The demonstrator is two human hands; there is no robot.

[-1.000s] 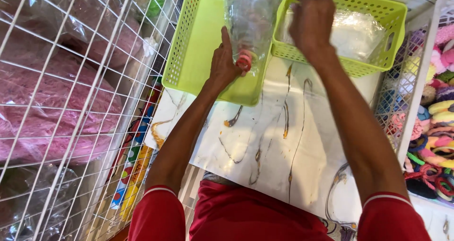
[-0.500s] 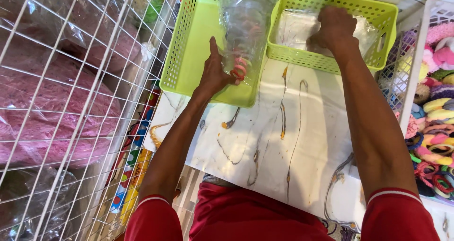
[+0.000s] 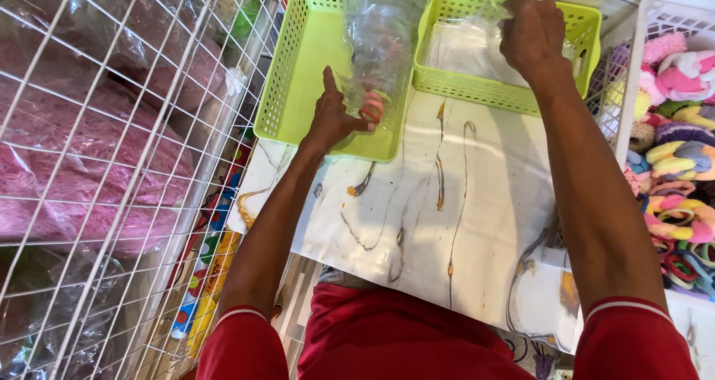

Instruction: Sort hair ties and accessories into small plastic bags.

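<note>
A clear plastic bag [image 3: 380,45] holding a few pink ring-shaped items [image 3: 372,108] is stood upright in the left green basket [image 3: 298,82], which rests on the marble-patterned table [image 3: 447,216]. Only a small number of items are seen at the bottom of the bag; most of its volume is unfilled, so the filling is judged to be at an early stage. A second green basket [image 3: 477,93], placed just to the right, contains flat clear plastic sheets or bags [image 3: 462,45].

The left hand [image 3: 335,115] is set against the lower part of the bag, with the index finger extended upward and the remaining fingers closed in a grip on the plastic near the pink items. The right hand [image 3: 532,33] is lowered into the right basket, fingers curled on the clear plastic there; whether a piece is actually pinched cannot be told. Both forearms are extended forward over the table. A white wire bin [image 3: 633,89] of coloured hair ties [image 3: 678,171] is located at the far right.
</note>
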